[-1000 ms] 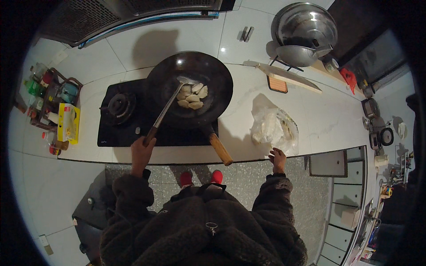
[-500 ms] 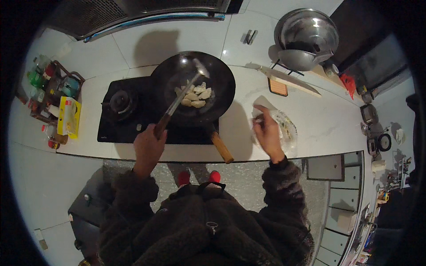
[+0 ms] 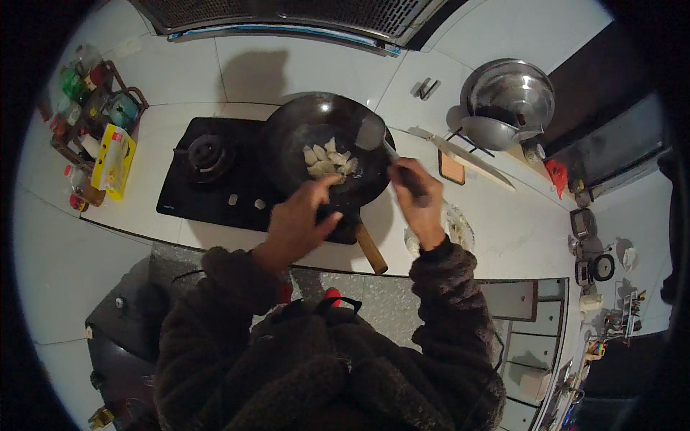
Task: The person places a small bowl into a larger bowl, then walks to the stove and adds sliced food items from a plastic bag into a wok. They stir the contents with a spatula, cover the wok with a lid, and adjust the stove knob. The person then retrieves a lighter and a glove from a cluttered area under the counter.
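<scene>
A black wok (image 3: 287, 122) sits on the gas stove (image 3: 180, 194), holding a small heap of pale, flat food pieces (image 3: 327, 154). My right hand (image 3: 417, 197) grips the handle of a metal spatula (image 3: 370, 135), whose blade is raised over the wok's right side. My left hand (image 3: 305, 219) has thumb and fingers apart at the wok's near edge, left of its wooden handle (image 3: 371, 250). A plastic bag (image 3: 453, 233) on the counter is partly hidden behind my right hand.
A condiment rack (image 3: 108, 108) and yellow package (image 3: 115, 161) stand left of the stove. At right are a wooden board (image 3: 474, 165), orange mat (image 3: 451, 169), steel basin (image 3: 510, 86) and grey pot (image 3: 492, 133). Small appliances (image 3: 589, 269) line the right side.
The spatula passed from my left hand to my right. My left hand opened and moved rightward; my right hand came up from near the bag. The view turned somewhat.
</scene>
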Demonstrator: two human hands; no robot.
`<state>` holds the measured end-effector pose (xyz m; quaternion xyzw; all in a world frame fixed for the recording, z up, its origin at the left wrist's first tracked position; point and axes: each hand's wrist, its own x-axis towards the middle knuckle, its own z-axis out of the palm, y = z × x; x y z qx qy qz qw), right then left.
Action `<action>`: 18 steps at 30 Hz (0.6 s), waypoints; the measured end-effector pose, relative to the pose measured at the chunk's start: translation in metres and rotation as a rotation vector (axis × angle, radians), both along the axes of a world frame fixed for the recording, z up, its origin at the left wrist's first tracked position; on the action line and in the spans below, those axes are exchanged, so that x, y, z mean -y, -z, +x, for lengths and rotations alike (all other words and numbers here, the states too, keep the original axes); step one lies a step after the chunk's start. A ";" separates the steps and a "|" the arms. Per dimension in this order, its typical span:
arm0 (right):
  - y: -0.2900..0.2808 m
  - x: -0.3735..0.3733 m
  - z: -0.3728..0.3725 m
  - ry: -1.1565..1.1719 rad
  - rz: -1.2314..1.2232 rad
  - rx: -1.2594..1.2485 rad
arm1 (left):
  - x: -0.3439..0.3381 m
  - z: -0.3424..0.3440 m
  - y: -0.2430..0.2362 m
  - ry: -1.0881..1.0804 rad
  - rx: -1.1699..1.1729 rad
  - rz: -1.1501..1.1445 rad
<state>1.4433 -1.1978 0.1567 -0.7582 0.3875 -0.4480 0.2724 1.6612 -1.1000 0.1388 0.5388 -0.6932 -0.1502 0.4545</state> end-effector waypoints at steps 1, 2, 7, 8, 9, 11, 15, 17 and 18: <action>0.000 0.003 -0.012 0.067 0.158 0.143 | 0.002 0.014 0.006 -0.032 0.006 0.013; 0.001 0.007 -0.022 0.078 0.230 0.205 | 0.003 0.028 0.015 -0.063 0.013 0.031; 0.033 0.015 -0.047 0.131 0.348 0.231 | -0.016 0.074 0.073 -0.204 -0.071 0.139; 0.040 0.015 -0.050 0.099 0.314 0.223 | -0.020 0.076 0.083 -0.220 -0.124 0.119; 0.046 0.016 -0.051 0.073 0.306 0.239 | -0.025 0.079 0.091 -0.235 -0.210 0.160; 0.057 0.015 -0.051 0.080 0.344 0.287 | -0.035 0.084 0.102 -0.274 -0.132 0.186; 0.067 0.016 -0.046 0.014 0.363 0.401 | -0.044 0.087 0.110 -0.292 -0.109 0.346; 0.071 0.018 -0.043 0.022 0.365 0.350 | -0.043 0.085 0.111 -0.286 -0.137 0.305; 0.072 0.019 -0.041 -0.003 0.366 0.346 | -0.042 0.085 0.111 -0.285 -0.165 0.315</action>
